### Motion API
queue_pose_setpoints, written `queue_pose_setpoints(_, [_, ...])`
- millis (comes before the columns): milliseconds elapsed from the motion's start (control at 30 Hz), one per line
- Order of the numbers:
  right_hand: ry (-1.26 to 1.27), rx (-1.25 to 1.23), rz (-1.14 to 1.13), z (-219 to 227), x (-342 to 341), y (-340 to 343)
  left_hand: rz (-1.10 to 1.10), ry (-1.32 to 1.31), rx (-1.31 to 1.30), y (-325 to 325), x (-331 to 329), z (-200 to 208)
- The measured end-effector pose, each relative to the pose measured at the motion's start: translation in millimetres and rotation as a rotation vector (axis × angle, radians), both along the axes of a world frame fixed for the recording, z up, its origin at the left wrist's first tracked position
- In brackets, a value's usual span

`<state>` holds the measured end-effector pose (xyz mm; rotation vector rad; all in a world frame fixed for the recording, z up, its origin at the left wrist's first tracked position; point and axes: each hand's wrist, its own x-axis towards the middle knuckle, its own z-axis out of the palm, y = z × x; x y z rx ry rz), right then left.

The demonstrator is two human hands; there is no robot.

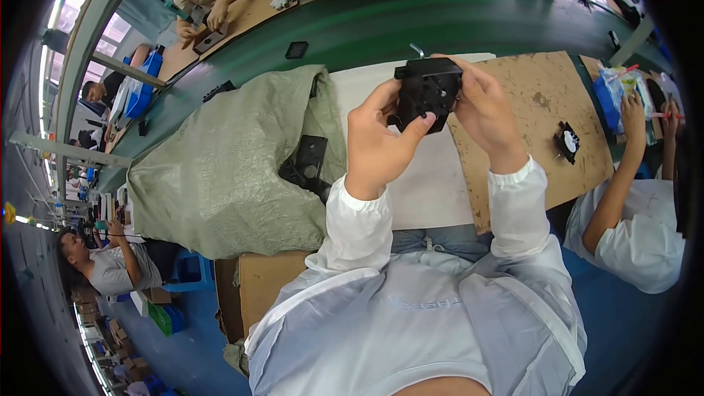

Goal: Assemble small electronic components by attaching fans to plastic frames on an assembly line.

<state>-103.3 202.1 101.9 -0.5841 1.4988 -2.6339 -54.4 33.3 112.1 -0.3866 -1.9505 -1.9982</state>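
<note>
1. The black square plastic housing point(427, 93) is held in the air above the brown worn tabletop point(535, 95), at about 12 o'clock from the person's chest; the left hand point(378, 139) is closed on its lower left corner, thumb pressed across the front face; the right hand point(480, 106) wraps its right edge, fingers curled behind.

2. Risk, as I judge it: the grip sits on corners and edges only; a twist from either hand could let the housing slip to the tabletop or into the lap.

3. A thin metal pin point(417, 49) stands up at the housing's 12 o'clock (loose or fixed, I cannot tell); tilting might shed it.

4. More black plastic parts point(308, 161) lie on the grey-green woven sack point(227, 169) at 9 o'clock; a dropped piece could be lost there.
</note>
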Motion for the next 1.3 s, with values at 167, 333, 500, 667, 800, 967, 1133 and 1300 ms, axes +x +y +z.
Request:
queue_pose_setpoints(167, [-0.04, 0.021, 0.094, -17.7, -29.1, -3.7, 0.019, -0.039, 0.093, 0.9, -14.6, -17.4])
queue_pose_setpoints(333, [-0.204, 0.176, -0.017, -24.9, -93.6, -23.7, 0.483, 0.1, -0.697, -27.7, 9.8, -34.4])
queue_pose_setpoints(500, [-0.361, 0.542, -0.47, -97.9, -257.3, 18.1, 0.571, -0.222, -1.409, -76.1, 30.3, -60.2])
queue_pose_setpoints(667, [-0.242, 1.182, -0.672, -79.3, -248.0, -12.5, 0.877, -0.369, -1.849, -106.8, 2.0, -115.9])
queue_pose_setpoints(800, [-0.046, 1.195, -0.341, -47.7, -152.0, -33.0, 0.612, -0.496, -1.812, -133.7, -11.1, -114.9])
queue_pose_setpoints(967, [0.336, 1.004, 0.024, -57.2, -28.8, 5.6, 0.6, -0.335, -1.499, -65.1, -19.6, -48.8])
queue_pose_setpoints(1133, [0.439, 0.823, -0.33, -66.5, 40.3, 31.9, 0.273, -0.091, -0.688, 42.1, -49.7, -36.5])
queue_pose_setpoints(1300, [0.115, 0.994, -0.919, -80.5, 74.7, 103.5, -0.273, -0.226, -0.379, 153.4, -24.8, -27.6])
